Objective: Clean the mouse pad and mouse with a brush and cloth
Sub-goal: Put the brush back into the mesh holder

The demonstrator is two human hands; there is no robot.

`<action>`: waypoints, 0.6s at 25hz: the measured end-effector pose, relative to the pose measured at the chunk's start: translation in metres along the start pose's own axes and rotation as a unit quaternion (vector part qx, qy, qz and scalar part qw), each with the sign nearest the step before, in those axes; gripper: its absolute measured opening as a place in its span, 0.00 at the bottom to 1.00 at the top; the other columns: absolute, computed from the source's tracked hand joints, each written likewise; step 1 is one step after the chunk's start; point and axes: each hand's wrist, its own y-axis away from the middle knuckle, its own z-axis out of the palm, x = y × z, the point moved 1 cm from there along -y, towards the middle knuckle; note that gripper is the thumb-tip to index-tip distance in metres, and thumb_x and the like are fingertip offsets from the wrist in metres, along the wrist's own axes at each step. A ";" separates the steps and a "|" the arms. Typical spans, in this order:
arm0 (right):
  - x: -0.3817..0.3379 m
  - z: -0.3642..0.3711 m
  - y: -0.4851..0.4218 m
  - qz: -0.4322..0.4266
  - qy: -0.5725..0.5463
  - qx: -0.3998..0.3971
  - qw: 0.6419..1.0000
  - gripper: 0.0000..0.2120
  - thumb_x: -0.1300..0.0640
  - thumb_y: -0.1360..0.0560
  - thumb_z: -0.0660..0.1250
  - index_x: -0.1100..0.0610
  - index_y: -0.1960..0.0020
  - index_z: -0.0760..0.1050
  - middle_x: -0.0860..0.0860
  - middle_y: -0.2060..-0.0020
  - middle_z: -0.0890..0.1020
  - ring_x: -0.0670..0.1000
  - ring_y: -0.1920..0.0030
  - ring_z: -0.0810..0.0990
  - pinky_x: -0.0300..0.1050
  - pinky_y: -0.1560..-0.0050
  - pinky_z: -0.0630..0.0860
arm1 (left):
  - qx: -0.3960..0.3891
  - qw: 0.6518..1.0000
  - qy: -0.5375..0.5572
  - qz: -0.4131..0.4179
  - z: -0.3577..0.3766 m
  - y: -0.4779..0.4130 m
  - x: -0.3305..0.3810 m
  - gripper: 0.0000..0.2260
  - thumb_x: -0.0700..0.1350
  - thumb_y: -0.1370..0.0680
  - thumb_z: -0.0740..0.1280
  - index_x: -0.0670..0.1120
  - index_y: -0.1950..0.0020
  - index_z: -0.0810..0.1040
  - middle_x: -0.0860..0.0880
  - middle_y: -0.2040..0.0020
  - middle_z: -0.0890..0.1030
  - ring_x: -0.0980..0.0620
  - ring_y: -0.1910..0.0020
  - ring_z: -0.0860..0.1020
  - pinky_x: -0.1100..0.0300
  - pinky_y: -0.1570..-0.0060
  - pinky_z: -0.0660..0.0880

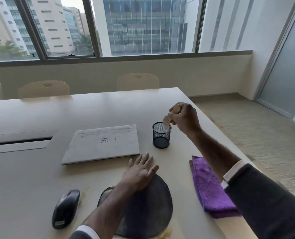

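Observation:
A dark mouse pad (152, 207) lies at the table's near edge. My left hand (140, 171) rests flat on its far end with the fingers spread and straight. The black mouse (65, 208) sits on the table left of the pad. A folded purple cloth (210, 188) lies to the pad's right, partly under my right forearm. My right hand (184, 118) grips a wooden-handled brush (171, 114) by its handle, bristle end down at the rim of a black mesh pen cup (161, 135).
A closed grey laptop (102, 144) lies behind the pad, left of the pen cup. The pale table (40, 169) has a cable slot at its left. Chairs (138, 81) stand along its far side. The table's right edge drops to the floor.

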 end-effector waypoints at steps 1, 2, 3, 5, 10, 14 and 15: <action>0.001 0.006 -0.006 0.007 0.007 -0.012 1.000 0.06 0.71 0.29 0.68 0.76 0.57 0.76 0.60 0.70 0.78 0.39 0.80 0.77 0.46 0.68 0.81 | 0.001 1.000 0.001 0.000 0.002 -0.001 -0.001 0.30 0.65 0.16 0.44 0.55 0.16 0.46 0.56 0.16 0.41 0.55 0.18 0.39 0.46 0.22 0.36; 0.005 0.014 -0.012 0.014 0.021 -0.027 0.999 0.06 0.72 0.29 0.68 0.77 0.57 0.75 0.59 0.70 0.78 0.39 0.80 0.76 0.43 0.70 0.79 | 0.004 1.000 0.001 0.001 0.003 -0.003 -0.001 0.30 0.65 0.16 0.44 0.55 0.16 0.46 0.56 0.16 0.41 0.55 0.18 0.39 0.46 0.22 0.36; 0.011 0.021 -0.016 0.019 0.041 -0.040 0.998 0.05 0.71 0.30 0.68 0.76 0.59 0.76 0.56 0.71 0.78 0.42 0.78 0.77 0.43 0.68 0.80 | 0.006 1.000 0.001 0.002 0.004 -0.004 -0.002 0.30 0.65 0.16 0.44 0.55 0.16 0.46 0.56 0.16 0.41 0.55 0.18 0.39 0.46 0.22 0.36; 0.024 0.035 -0.022 0.032 0.075 -0.058 0.995 0.04 0.68 0.31 0.69 0.70 0.62 0.78 0.52 0.73 0.80 0.53 0.71 0.82 0.51 0.62 0.84 | 0.012 1.000 0.000 0.003 0.006 -0.006 -0.004 0.30 0.64 0.16 0.45 0.55 0.16 0.45 0.56 0.16 0.41 0.54 0.18 0.39 0.46 0.22 0.35; 0.044 0.058 -0.031 0.062 0.070 -0.094 0.991 0.03 0.65 0.30 0.70 0.66 0.60 0.79 0.55 0.70 0.83 0.61 0.67 0.86 0.56 0.63 0.85 | 0.017 1.000 0.001 0.007 0.007 -0.006 -0.006 0.29 0.64 0.15 0.45 0.55 0.16 0.46 0.56 0.16 0.41 0.55 0.18 0.39 0.47 0.22 0.35; 0.051 0.052 -0.024 0.080 0.061 -0.046 0.994 0.10 0.58 0.27 0.71 0.60 0.47 0.81 0.58 0.56 0.87 0.61 0.60 0.86 0.55 0.54 0.84 | 0.018 1.000 -0.006 0.010 0.008 -0.007 -0.007 0.29 0.63 0.15 0.46 0.55 0.16 0.46 0.56 0.16 0.42 0.54 0.18 0.39 0.46 0.22 0.35; 0.051 0.044 -0.017 0.072 0.061 -0.021 0.995 0.11 0.57 0.27 0.71 0.60 0.45 0.81 0.57 0.55 0.87 0.60 0.57 0.86 0.51 0.52 0.82 | 0.018 1.000 -0.013 0.010 0.008 -0.006 -0.007 0.30 0.63 0.15 0.47 0.55 0.16 0.45 0.55 0.16 0.42 0.54 0.18 0.39 0.46 0.22 0.35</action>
